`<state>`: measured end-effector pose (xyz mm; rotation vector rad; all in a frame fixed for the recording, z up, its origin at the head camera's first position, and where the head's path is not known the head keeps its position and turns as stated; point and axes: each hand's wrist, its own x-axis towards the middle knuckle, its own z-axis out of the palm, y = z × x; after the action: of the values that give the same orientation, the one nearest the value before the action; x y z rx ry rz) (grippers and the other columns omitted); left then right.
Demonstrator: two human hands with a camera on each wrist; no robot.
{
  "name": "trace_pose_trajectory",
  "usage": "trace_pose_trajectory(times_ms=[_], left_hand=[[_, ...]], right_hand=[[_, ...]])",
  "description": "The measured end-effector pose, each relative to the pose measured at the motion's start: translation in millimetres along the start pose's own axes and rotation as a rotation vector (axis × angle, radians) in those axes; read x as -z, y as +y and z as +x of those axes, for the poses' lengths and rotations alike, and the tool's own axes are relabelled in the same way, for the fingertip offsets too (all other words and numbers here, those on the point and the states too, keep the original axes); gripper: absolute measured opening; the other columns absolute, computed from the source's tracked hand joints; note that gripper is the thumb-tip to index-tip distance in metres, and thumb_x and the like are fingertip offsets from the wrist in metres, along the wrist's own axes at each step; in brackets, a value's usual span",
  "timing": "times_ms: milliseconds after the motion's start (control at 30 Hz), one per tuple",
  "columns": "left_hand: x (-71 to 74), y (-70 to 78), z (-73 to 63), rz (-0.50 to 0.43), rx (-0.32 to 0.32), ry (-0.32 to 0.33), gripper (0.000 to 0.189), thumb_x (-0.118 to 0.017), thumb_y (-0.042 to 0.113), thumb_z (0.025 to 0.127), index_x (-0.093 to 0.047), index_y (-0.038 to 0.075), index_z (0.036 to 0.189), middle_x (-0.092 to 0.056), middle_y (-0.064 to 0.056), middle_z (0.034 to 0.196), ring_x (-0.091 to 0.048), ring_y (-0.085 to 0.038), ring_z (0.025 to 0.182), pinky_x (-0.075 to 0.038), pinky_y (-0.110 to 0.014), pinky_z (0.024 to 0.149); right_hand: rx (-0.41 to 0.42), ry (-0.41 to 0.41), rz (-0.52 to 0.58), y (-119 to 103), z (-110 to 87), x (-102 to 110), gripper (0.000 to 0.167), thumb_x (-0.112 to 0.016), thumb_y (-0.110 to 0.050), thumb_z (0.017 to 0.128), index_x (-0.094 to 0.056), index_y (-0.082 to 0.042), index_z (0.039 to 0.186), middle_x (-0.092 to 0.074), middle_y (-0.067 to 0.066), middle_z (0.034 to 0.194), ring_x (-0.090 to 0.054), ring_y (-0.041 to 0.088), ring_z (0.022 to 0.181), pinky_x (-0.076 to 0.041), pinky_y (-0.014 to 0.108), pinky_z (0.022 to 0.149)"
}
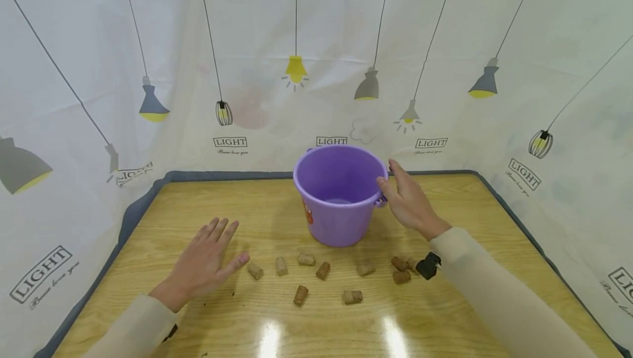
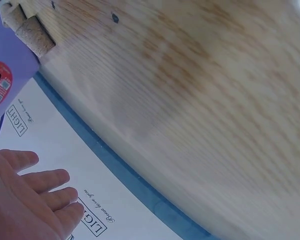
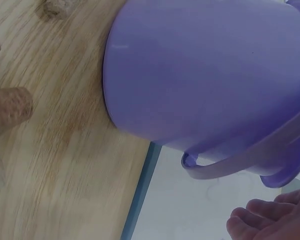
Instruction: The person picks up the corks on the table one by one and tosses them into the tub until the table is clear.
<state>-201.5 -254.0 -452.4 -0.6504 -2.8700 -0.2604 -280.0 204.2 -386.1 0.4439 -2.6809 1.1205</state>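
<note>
A purple bucket (image 1: 341,221) stands upright on the wooden table, its inside visible from above. At its right rim is my right hand (image 1: 410,201), thumb by the edge and fingers extended; whether the thumb touches the rim, I cannot tell. The right wrist view shows the bucket's side, its purple handle (image 3: 225,167) and my loosely bent fingers (image 3: 262,215) apart from the wall. To the left, my left hand (image 1: 203,264) hovers over the table with fingers straight, holding nothing. Nearest to its thumb lies a cork (image 1: 255,270), one of several scattered before the bucket.
Two corks, one brown cork (image 1: 300,295) and one two-toned cork (image 1: 353,297), lie closer to me. More corks cluster by a black wrist device (image 1: 428,266) at right. Behind the table (image 1: 198,204) hangs a white lamp-printed curtain (image 1: 267,34) with a dark blue edge.
</note>
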Motion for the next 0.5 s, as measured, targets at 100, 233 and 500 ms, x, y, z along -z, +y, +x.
trace_pose_trajectory(times_ms=[100, 233, 500], left_hand=[[0.6, 0.6, -0.1, -0.003, 0.003, -0.001, 0.084, -0.047, 0.059, 0.102, -0.032, -0.001, 0.159, -0.031, -0.028, 0.161, -0.026, -0.049, 0.149, -0.020, -0.062, 0.122], [0.0, 1.0, -0.4, -0.006, 0.006, -0.003, 0.085, -0.048, 0.060, 0.102, -0.032, -0.001, 0.159, -0.031, -0.028, 0.161, -0.026, -0.049, 0.149, -0.020, -0.061, 0.122], [-1.0, 4.8, -1.4, -0.024, 0.000, -0.007, 0.083, -0.048, 0.058, 0.102, -0.033, -0.001, 0.158, -0.033, -0.028, 0.160, -0.028, -0.048, 0.149, -0.021, -0.061, 0.122]], right_hand=[[0.003, -0.001, 0.058, -2.2, 1.3, -3.9, 0.074, -0.036, -0.046, 0.109, -0.009, -0.004, 0.165, -0.034, 0.022, 0.162, -0.045, 0.042, 0.140, -0.032, 0.059, 0.117], [-0.003, -0.009, 0.151, -5.4, 2.6, -9.1, 0.070, -0.037, -0.038, 0.110, -0.009, -0.005, 0.165, -0.046, 0.023, 0.151, -0.067, 0.032, 0.103, -0.058, 0.048, 0.092], [-0.035, 0.025, 0.149, -9.2, 5.8, -18.0, 0.069, -0.040, -0.027, 0.108, -0.006, -0.005, 0.165, -0.064, 0.020, 0.108, -0.063, 0.024, 0.084, -0.051, 0.047, 0.092]])
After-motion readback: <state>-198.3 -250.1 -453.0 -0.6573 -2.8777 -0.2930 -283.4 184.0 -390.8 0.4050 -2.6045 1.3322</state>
